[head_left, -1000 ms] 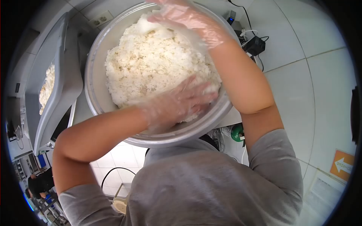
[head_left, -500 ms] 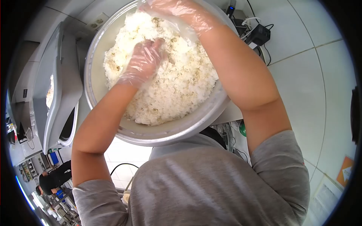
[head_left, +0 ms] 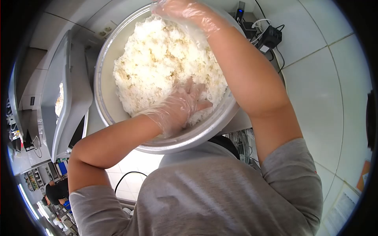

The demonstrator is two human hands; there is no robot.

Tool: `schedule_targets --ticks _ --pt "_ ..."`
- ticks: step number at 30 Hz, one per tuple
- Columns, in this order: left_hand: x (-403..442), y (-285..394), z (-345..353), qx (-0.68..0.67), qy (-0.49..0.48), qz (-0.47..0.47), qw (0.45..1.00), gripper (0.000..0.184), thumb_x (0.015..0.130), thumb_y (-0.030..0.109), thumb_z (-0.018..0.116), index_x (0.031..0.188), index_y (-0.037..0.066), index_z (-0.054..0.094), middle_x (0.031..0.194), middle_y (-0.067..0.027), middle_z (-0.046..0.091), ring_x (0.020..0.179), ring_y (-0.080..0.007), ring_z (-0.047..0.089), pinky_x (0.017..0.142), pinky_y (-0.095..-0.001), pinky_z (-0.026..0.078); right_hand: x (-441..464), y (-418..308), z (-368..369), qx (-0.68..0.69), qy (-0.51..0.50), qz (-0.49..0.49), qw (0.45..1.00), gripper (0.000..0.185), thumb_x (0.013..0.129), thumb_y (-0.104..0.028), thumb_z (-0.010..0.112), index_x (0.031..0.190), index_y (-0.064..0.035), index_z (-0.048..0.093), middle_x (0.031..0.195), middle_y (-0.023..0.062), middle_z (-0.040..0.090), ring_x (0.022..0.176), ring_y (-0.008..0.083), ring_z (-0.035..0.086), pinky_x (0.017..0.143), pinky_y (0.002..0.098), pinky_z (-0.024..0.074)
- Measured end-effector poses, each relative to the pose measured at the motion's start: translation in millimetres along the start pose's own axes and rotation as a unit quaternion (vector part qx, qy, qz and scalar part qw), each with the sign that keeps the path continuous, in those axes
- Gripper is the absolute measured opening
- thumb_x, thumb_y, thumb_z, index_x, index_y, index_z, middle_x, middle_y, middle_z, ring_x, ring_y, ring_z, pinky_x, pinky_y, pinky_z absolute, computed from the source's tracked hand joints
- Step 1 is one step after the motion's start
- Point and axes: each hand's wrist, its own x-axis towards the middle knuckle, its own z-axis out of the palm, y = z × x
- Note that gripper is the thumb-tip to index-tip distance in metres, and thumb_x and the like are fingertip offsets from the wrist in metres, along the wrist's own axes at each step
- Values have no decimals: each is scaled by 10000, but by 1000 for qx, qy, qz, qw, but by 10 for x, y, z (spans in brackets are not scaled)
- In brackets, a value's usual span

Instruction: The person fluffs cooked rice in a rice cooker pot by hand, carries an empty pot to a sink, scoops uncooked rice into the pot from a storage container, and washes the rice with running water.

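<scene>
We see a broad mound of white rice in a large round metal pot, filling most of it and leaving a strip of bare wall along the pot's left edge. Both of the person's hands wear clear, thin plastic gloves.

We find the left hand over the near part of the mound, close to the pot's near edge. Its fingers are spread and released rather than clenched, the tips pressed into the rice and the thumb pointing toward the pot's right edge.

The right hand is at the pot's far edge, the forearm crossing above the right edge. Its fingertips are by the rim, but we cannot tell whether they grasp it or merely rest there.

Beyond the pot's left edge we see a grey container with more rice inside. Past the far right edge, near the right forearm, we see a black adapter with cables around it. Below the near edge we make out a wire grille, and in the far background a person in black.
</scene>
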Motion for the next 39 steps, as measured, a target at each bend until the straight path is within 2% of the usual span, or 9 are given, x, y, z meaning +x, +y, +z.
schedule_targets --ticks 8,11,20,23,26,30,35,37,39 --pt "122 17 128 -34 29 -26 999 497 729 69 544 1212 179 510 1107 -161 521 1011 -326 518 868 -413 401 10 -64 102 -37 -97 -54 993 327 818 -241 524 1045 -11 579 1046 207 588 993 332 545 881 353 428" --pt "137 44 142 -40 42 -21 998 409 712 36 538 1101 150 586 957 -152 589 923 -293 571 840 -365 429 -17 -50 139 -253 -155 -71 952 348 838 -280 512 1064 -25 578 1060 204 584 995 325 549 886 342 426" --pt "-86 87 15 31 -174 -163 971 147 704 75 541 793 4 635 749 -153 594 806 -248 577 747 -373 473 -204 172 107 111 4 7 994 294 808 -192 570 1045 -20 590 1059 180 595 973 290 569 859 333 447" --pt "-374 -114 31 46 -204 -171 963 142 698 99 550 759 -8 622 759 -140 578 757 -209 549 743 -381 471 -78 -104 -127 -92 -102 35 990 208 794 -154 552 937 -16 611 956 151 631 868 278 599 769 345 480" --pt "-468 -303 -50 24 -276 -214 937 228 751 162 543 858 -26 614 840 -141 590 813 -206 559 836 -394 443 -103 68 30 -378 -37 -165 910 145 769 -110 531 848 -19 613 852 137 645 764 272 610 684 347 491" --pt "-456 -236 -532 72 -270 -248 927 425 851 285 484 1157 -9 518 1102 -167 553 1080 -240 507 1039 -403 295 -97 -265 -366 -227 -78 -75 968 161 786 -109 515 863 -2 606 846 138 640 760 253 605 674 327 489" --pt "89 -201 -244 -7 194 -24 981 477 895 257 422 1316 42 357 1384 -148 304 1292 -276 264 1089 -409 187 -234 -290 -535 355 7 142 924 255 802 -118 584 1024 5 602 960 104 639 828 185 593 734 289 480" --pt "524 -285 -489 61 184 -21 981 451 910 241 394 1305 28 368 1376 -160 317 1292 -291 267 1054 -415 246 -155 -218 -490 304 -11 154 940 325 796 -132 617 1097 -13 585 1013 101 629 860 172 582 788 282 462" --pt "997 -501 -671 0 -60 -58 997 495 896 308 419 1322 63 359 1401 -148 284 1305 -290 246 1029 -417 268 -196 -272 -534 302 -4 183 935 327 803 -155 605 1095 -11 583 1021 119 628 871 188 589 805 296 461"
